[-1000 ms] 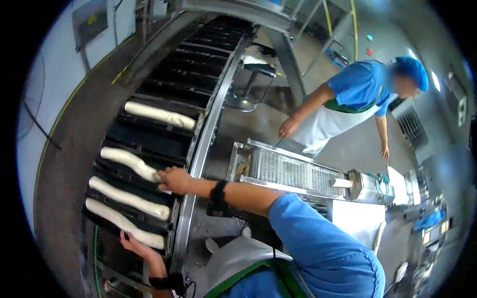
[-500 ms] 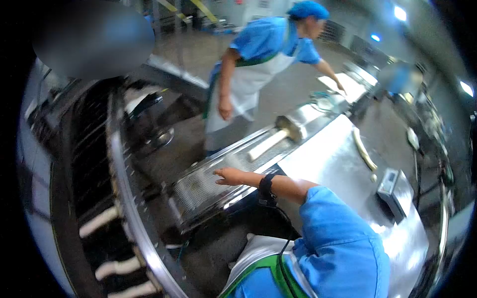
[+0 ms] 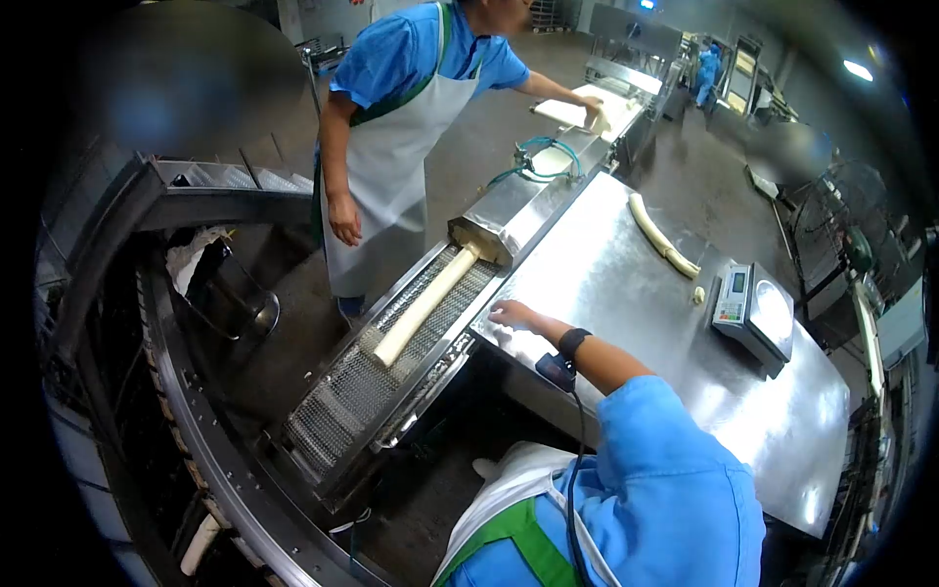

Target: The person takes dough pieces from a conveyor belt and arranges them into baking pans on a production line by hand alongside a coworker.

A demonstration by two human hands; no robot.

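Note:
My right hand (image 3: 514,315), with a black band on its wrist, is over the near left edge of the steel table (image 3: 577,264). Its fingers are loosely bent and apart, and I see nothing held in them. Left of the hand, a long pale dough roll (image 3: 423,311) lies along the metal mesh conveyor (image 3: 337,406). The roll's far end is at the opening of a steel housing (image 3: 504,227). My hand is not touching the roll. My left hand is out of view.
A digital scale (image 3: 753,308) stands on the table, near another dough strip (image 3: 660,237) and a small dough piece (image 3: 698,293). Across the conveyor, a co-worker in a white apron (image 3: 386,186) reaches along the line. A curved metal rail (image 3: 210,455) runs at left.
My right hand has moved from above the mesh conveyor to the table edge. The dough roll extends farther along the mesh, toward me. The view has shifted.

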